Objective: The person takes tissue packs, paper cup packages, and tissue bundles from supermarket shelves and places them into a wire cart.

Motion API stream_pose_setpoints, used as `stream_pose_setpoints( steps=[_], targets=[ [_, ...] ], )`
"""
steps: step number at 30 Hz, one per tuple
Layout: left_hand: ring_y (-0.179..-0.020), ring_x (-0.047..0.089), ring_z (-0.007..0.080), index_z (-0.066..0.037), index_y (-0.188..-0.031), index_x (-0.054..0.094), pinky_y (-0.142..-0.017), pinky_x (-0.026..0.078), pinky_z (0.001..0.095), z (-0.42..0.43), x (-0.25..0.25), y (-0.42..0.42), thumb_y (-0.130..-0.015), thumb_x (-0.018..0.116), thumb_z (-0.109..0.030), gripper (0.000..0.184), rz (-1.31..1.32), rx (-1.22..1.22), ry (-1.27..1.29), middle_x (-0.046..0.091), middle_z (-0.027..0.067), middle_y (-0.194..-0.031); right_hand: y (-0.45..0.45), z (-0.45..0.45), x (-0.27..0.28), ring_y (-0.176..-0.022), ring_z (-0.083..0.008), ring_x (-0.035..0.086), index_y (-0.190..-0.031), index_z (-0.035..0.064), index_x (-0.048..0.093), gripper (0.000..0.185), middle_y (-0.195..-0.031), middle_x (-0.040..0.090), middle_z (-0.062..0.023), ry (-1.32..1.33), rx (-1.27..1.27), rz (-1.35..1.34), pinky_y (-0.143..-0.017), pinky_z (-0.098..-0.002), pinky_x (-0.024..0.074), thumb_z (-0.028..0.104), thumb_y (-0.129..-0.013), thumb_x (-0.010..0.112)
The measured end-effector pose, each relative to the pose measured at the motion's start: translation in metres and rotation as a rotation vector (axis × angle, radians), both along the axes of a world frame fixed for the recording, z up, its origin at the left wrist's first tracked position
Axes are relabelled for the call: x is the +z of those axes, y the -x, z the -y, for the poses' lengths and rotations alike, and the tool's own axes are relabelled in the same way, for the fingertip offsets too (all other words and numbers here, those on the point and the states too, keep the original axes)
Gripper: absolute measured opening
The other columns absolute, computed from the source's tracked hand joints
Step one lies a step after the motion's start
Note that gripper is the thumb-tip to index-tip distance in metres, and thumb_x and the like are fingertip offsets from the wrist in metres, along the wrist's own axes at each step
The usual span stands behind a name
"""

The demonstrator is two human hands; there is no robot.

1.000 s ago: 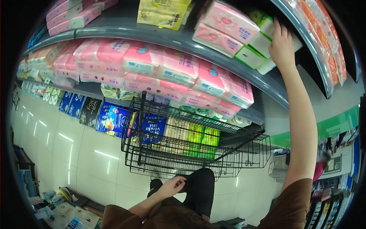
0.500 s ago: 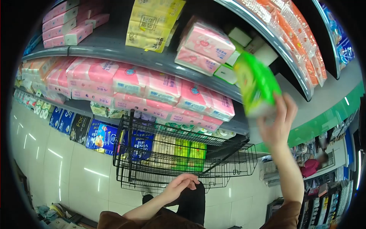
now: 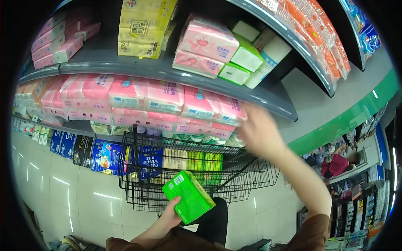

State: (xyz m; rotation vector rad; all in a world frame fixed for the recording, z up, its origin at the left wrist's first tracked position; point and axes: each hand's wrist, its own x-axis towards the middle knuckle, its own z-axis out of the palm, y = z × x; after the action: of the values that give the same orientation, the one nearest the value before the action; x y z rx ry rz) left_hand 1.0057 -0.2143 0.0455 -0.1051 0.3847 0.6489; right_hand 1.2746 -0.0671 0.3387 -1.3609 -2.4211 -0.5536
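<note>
My left hand (image 3: pixel 170 214) is closed on a green tissue pack (image 3: pixel 189 198), held low in front of me over the black wire shopping cart (image 3: pixel 247 184). The thumb lies across the pack's face, and a barcode label shows near its upper corner. Smeared by motion, my right hand (image 3: pixel 260 129) is beside the right end of a row of pink tissue packs (image 3: pixel 201 102); whether it touches them I cannot tell. Above, on the grey shelf, pink tissue packs (image 3: pixel 209 42) sit next to green-and-white packs (image 3: pixel 247 58) and a white roll (image 3: pixel 272 58).
Yellow tissue packs (image 3: pixel 144 29) stand on the upper shelf (image 3: pixel 125 69). Orange bags (image 3: pixel 318 37) are at the upper right, past a dark shelf edge. Blue packages (image 3: pixel 106 154) line the bottom left. A person in a dark red top (image 3: pixel 337 164) is far off at the right.
The green tissue pack has passed from my right hand to my left and come down from the shelf. My right hand has moved left and lower. The view has shifted slightly.
</note>
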Motion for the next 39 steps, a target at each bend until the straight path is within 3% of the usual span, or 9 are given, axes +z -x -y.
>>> stream_pose_setpoints(
  steps=[5, 11, 17, 23, 27, 31, 33, 35, 39],
  targets=[
    [-0.125, 0.055, 0.0243, -0.008, -0.14, 0.044, -0.104, 0.046, 0.0441, 0.03, -0.02, 0.017, -0.095, 0.067, -0.013, 0.051, -0.133, -0.004, -0.184, 0.055, 0.0088, -0.136, -0.015, -0.111, 0.046, -0.117, -0.0425, 0.054, -0.108, -0.002, 0.058, 0.037, -0.139, 0.046, -0.0254, -0.403, -0.19, 0.284, -0.096, -0.0492, 0.0493, 0.006, -0.074, 0.069],
    [-0.127, 0.053, 0.0233, -0.008, -0.143, 0.042, -0.105, 0.044, 0.0427, 0.052, -0.034, 0.02, -0.095, 0.067, -0.014, 0.054, -0.17, -0.022, -0.174, 0.055, 0.0081, -0.137, -0.017, -0.174, 0.046, -0.111, -0.0381, 0.057, -0.108, -0.0002, 0.051, 0.037, -0.131, 0.052, -0.0213, -0.486, -0.426, 0.463, -0.095, -0.0462, 0.0497, 0.005, -0.075, 0.066],
    [-0.128, 0.052, 0.0235, -0.008, -0.147, 0.037, -0.106, 0.043, 0.043, 0.053, -0.024, 0.03, -0.095, 0.067, -0.015, 0.061, -0.257, -0.034, -0.153, 0.054, 0.0091, -0.14, -0.019, -0.175, 0.039, -0.104, -0.0419, 0.058, -0.109, -0.0007, 0.049, 0.036, -0.114, 0.057, -0.021, -0.433, -0.348, 0.261, -0.088, -0.0498, 0.0487, 0.002, -0.076, 0.063],
    [-0.13, 0.051, 0.0212, -0.009, -0.148, 0.034, -0.107, 0.043, 0.0396, 0.054, -0.051, 0.021, -0.096, 0.068, -0.018, 0.064, -0.161, 0.021, -0.194, 0.053, 0.0088, -0.139, -0.024, -0.094, 0.026, -0.105, -0.0425, 0.058, -0.122, -0.0037, 0.054, 0.053, -0.117, 0.059, -0.0214, -0.501, -0.205, 0.207, -0.09, -0.0462, 0.0486, 0.013, -0.077, 0.076],
    [-0.136, 0.045, 0.0242, -0.015, -0.155, 0.018, -0.108, 0.043, 0.0429, 0.043, -0.042, 0.017, -0.097, 0.066, -0.023, 0.075, -0.151, 0.0, -0.223, 0.043, 0.0086, -0.148, -0.011, 0.014, -0.015, -0.111, -0.0317, 0.062, -0.133, -0.0044, 0.05, 0.067, -0.121, 0.061, -0.0187, -0.46, -0.292, -0.258, -0.092, -0.0437, 0.0505, 0.005, -0.075, 0.081],
    [-0.139, 0.041, 0.0261, -0.021, -0.157, 0.01, -0.107, 0.044, 0.0463, 0.028, -0.03, 0.009, -0.102, 0.057, -0.034, 0.073, -0.165, -0.002, -0.235, 0.034, 0.0091, -0.153, 0.012, 0.151, -0.093, -0.113, -0.0359, 0.059, -0.13, -0.0044, 0.05, 0.072, -0.122, 0.06, -0.0177, 0.072, -0.245, -0.154, -0.096, -0.0478, 0.0471, 0.009, -0.069, 0.085],
    [-0.141, 0.039, 0.0258, -0.021, -0.157, 0.008, -0.106, 0.045, 0.0467, 0.023, -0.032, 0.004, -0.104, 0.053, -0.036, 0.07, -0.25, 0.029, -0.262, 0.034, 0.0097, -0.153, 0.038, 0.2, -0.157, -0.116, -0.0385, 0.054, -0.123, 0.0091, 0.062, 0.061, -0.125, 0.058, -0.0175, 0.437, -0.139, -0.161, -0.094, -0.0541, 0.0502, 0.018, -0.067, 0.085],
    [-0.14, 0.038, 0.0244, -0.019, -0.157, 0.008, -0.107, 0.043, 0.0443, 0.015, -0.022, 0.001, -0.105, 0.052, -0.035, 0.07, -0.356, 0.084, -0.285, 0.034, 0.0097, -0.152, 0.052, 0.217, -0.194, -0.115, -0.0359, 0.052, -0.122, 0.0203, 0.065, 0.058, -0.124, 0.057, -0.0138, 0.148, 0.222, -0.047, -0.097, -0.0578, 0.0495, 0.023, -0.068, 0.085],
    [-0.136, 0.038, 0.0197, -0.012, -0.157, 0.015, -0.112, 0.033, 0.0362, 0.013, -0.028, 0.012, -0.105, 0.052, -0.031, 0.066, -0.553, 0.12, -0.413, 0.04, 0.0085, -0.147, 0.076, 0.24, -0.224, -0.117, -0.0327, 0.048, -0.122, 0.0262, 0.065, 0.056, -0.126, 0.053, -0.0105, 0.188, 0.002, -0.4, -0.1, -0.0601, 0.0481, 0.02, -0.069, 0.083]
  ],
)
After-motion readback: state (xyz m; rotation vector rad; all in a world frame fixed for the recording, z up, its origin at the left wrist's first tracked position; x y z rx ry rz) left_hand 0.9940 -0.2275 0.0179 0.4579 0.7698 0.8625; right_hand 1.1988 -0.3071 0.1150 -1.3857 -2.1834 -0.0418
